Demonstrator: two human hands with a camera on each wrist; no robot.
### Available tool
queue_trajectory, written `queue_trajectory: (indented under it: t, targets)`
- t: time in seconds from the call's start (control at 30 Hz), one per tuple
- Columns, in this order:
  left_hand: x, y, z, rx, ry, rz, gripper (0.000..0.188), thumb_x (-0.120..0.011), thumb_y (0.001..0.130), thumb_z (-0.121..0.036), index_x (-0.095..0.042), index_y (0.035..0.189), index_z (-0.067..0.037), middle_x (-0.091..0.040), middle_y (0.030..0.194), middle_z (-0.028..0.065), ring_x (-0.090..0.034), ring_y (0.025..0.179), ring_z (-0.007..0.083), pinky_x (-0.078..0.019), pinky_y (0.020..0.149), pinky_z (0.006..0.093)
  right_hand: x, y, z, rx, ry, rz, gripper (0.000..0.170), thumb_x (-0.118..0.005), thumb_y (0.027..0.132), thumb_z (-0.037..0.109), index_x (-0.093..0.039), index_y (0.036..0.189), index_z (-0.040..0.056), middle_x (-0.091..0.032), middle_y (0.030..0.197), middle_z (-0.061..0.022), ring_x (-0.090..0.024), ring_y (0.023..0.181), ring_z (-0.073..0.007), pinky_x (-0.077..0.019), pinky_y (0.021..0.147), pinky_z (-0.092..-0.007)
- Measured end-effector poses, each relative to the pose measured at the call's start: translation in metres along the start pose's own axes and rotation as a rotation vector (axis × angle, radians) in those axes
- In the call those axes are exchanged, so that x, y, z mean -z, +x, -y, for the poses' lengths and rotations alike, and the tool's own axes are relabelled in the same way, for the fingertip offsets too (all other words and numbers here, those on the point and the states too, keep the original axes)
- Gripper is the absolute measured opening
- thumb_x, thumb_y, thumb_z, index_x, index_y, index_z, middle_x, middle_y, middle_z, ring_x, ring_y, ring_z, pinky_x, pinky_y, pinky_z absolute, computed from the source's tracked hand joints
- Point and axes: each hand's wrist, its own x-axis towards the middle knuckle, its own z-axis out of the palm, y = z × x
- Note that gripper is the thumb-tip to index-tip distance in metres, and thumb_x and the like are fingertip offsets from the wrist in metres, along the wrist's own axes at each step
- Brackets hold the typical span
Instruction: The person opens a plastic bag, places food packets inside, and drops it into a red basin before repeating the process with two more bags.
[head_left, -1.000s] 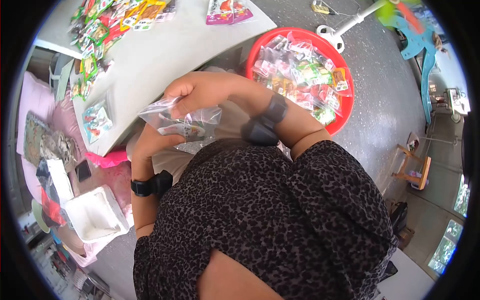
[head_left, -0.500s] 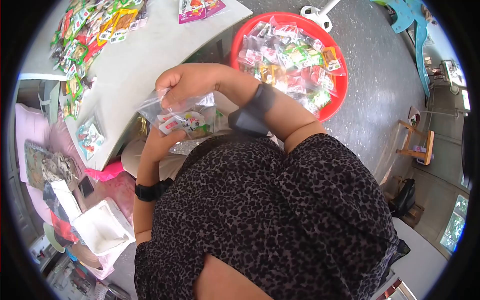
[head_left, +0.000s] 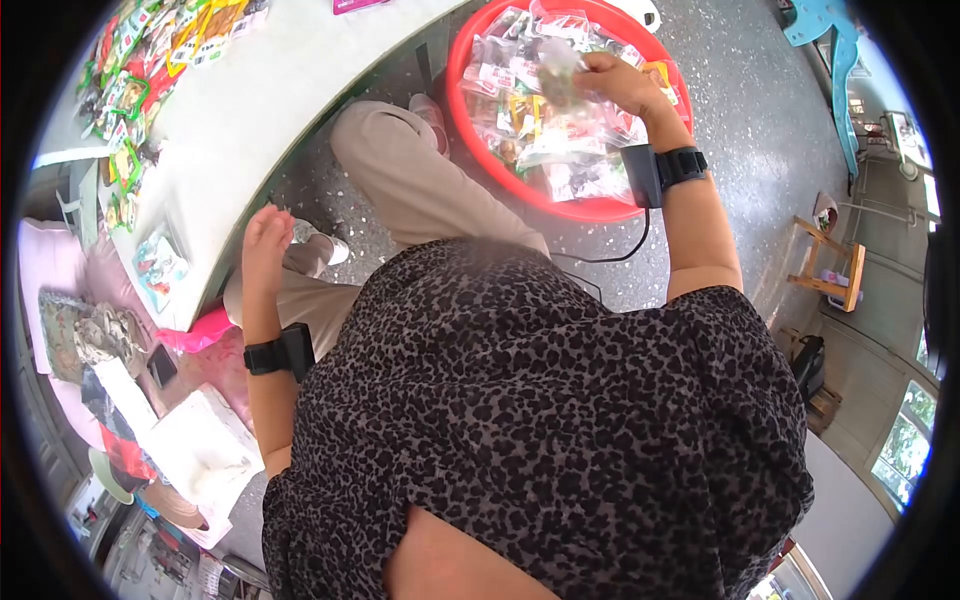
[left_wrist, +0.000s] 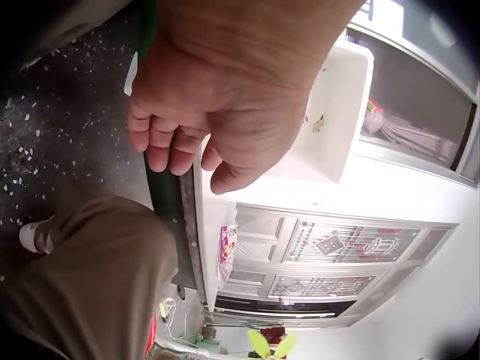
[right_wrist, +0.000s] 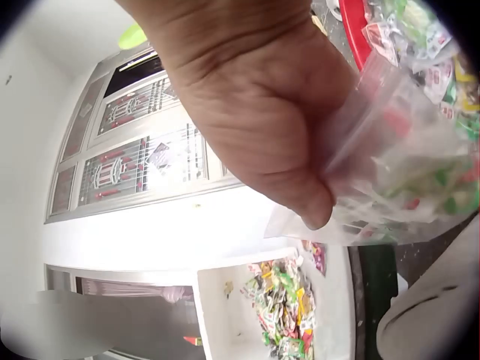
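Observation:
My right hand (head_left: 622, 85) pinches a clear zip bag (right_wrist: 420, 172) by its top edge. Through the plastic show small green and red snack packets; in the head view this bag is blurred. It hangs over a round red tub (head_left: 590, 210) heaped with similar filled bags (head_left: 525, 110). Beside the table edge, my left hand (head_left: 266, 245) is raised above my knee with nothing in it. The left wrist view shows its fingers (left_wrist: 159, 142) loosely bent, the thumb apart from them.
Across the white table (head_left: 250, 100), a pile of colourful snack packets (head_left: 130, 95) lies at the far left. A clear bag with packets (head_left: 160, 265) rests near the table's corner. A white box (head_left: 200, 450) and a phone (head_left: 160, 366) are at the left. A wooden stool (head_left: 832, 265) stands right.
Both hands held the bag over my lap earlier. My left hand has let go, while my right hand has carried the bag rightwards over the red tub.

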Motion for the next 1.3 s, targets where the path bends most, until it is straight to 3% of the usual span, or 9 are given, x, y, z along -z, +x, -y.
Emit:
queue_trajectory:
  t: [0.27,0.43,0.53,0.63,0.8,1.0,1.07,1.13,1.3]
  targets:
    - [0.023,-0.004,0.031,0.164,0.001,-0.091,0.038,-0.052,0.077,-0.016,-0.04,0.109,0.0,-0.051,0.093,0.006,-0.05,0.083,0.0135,-0.0391,0.071,0.0241,0.079,-0.003,-0.164,-0.273,-0.339,-0.344,0.017,-0.056,0.067,0.02,-0.052,0.068,0.0041,-0.052,0.061,-0.0054,-0.051,0.06,-0.014,-0.0388,0.053,-0.0273]
    - [0.034,-0.006,0.042,0.148,-0.008,-0.135,0.037,-0.052,0.076,-0.016,-0.041,0.108,-0.001,-0.052,0.091,0.0054,-0.05,0.082,0.0127,-0.039,0.07,0.0239,0.058,-0.007,-0.179,-0.241,-0.595,-0.486,0.019,-0.052,0.068,0.022,-0.051,0.073,0.0037,-0.055,0.064,-0.0115,-0.054,0.06,-0.0217,-0.0414,0.056,-0.0324]
    - [0.034,-0.009,0.044,0.138,-0.031,-0.148,0.037,-0.053,0.076,-0.016,-0.041,0.108,-0.001,-0.052,0.09,0.0052,-0.05,0.081,0.0123,-0.0391,0.07,0.0238,0.005,-0.006,-0.183,-0.355,-0.688,-0.459,0.022,-0.044,0.071,0.022,-0.054,0.081,0.0051,-0.056,0.083,-0.0197,-0.054,0.079,-0.035,-0.0427,0.067,-0.0403]
    - [0.037,-0.011,0.048,0.125,-0.037,-0.143,0.037,-0.053,0.076,-0.015,-0.041,0.107,0.0,-0.052,0.089,0.0052,-0.05,0.08,0.0123,-0.0393,0.069,0.0237,-0.056,0.027,-0.287,0.044,-0.883,-0.014,0.019,-0.046,0.067,0.014,-0.055,0.078,0.0006,-0.055,0.085,-0.0221,-0.053,0.081,-0.0349,-0.0409,0.073,-0.0412]
    - [0.043,-0.015,0.049,0.101,-0.088,-0.131,0.035,-0.053,0.076,-0.015,-0.042,0.106,-0.001,-0.052,0.088,0.0051,-0.05,0.08,0.0122,-0.0396,0.068,0.0228,-0.132,0.047,-0.194,0.095,-0.842,0.142,0.023,-0.048,0.069,0.019,-0.054,0.08,0.0005,-0.056,0.079,-0.0181,-0.054,0.075,-0.0318,-0.0429,0.067,-0.0358]
    - [0.046,-0.021,0.054,0.071,-0.166,-0.168,0.033,-0.053,0.076,-0.014,-0.042,0.105,-0.002,-0.052,0.087,0.0039,-0.051,0.079,0.0116,-0.0403,0.066,0.0217,-0.14,0.078,-0.03,0.182,-0.092,-0.101,0.021,-0.054,0.071,0.02,-0.054,0.079,0.0012,-0.055,0.074,-0.0111,-0.053,0.07,-0.0203,-0.0418,0.063,-0.0296]
    - [0.051,-0.023,0.057,0.035,-0.192,-0.164,0.032,-0.052,0.075,-0.013,-0.043,0.104,-0.003,-0.052,0.086,0.0038,-0.051,0.078,0.0115,-0.0408,0.066,0.0217,-0.153,0.109,-0.003,0.146,0.004,0.039,0.021,-0.055,0.071,0.019,-0.054,0.081,0.0006,-0.054,0.077,-0.0107,-0.052,0.072,-0.0184,-0.0415,0.063,-0.0291]
    - [0.055,-0.026,0.056,0.037,-0.192,-0.206,0.029,-0.052,0.077,-0.014,-0.044,0.102,-0.003,-0.052,0.089,0.0052,-0.051,0.081,0.0127,-0.0411,0.068,0.0231,-0.177,0.096,0.059,0.54,-0.118,-0.163,0.02,-0.054,0.072,0.015,-0.052,0.085,0.0002,-0.054,0.081,-0.0114,-0.052,0.074,-0.0181,-0.0414,0.065,-0.0281]
    - [0.071,-0.064,0.029,-0.185,-0.121,-0.324,0.029,-0.052,0.077,-0.014,-0.044,0.102,-0.002,-0.052,0.086,0.0031,-0.05,0.079,0.0098,-0.041,0.067,0.0215,-0.238,0.086,0.117,0.691,-0.15,-0.146,0.024,-0.053,0.073,0.012,-0.049,0.091,-0.0034,-0.052,0.09,-0.0161,-0.05,0.086,-0.0272,-0.0391,0.076,-0.0333]
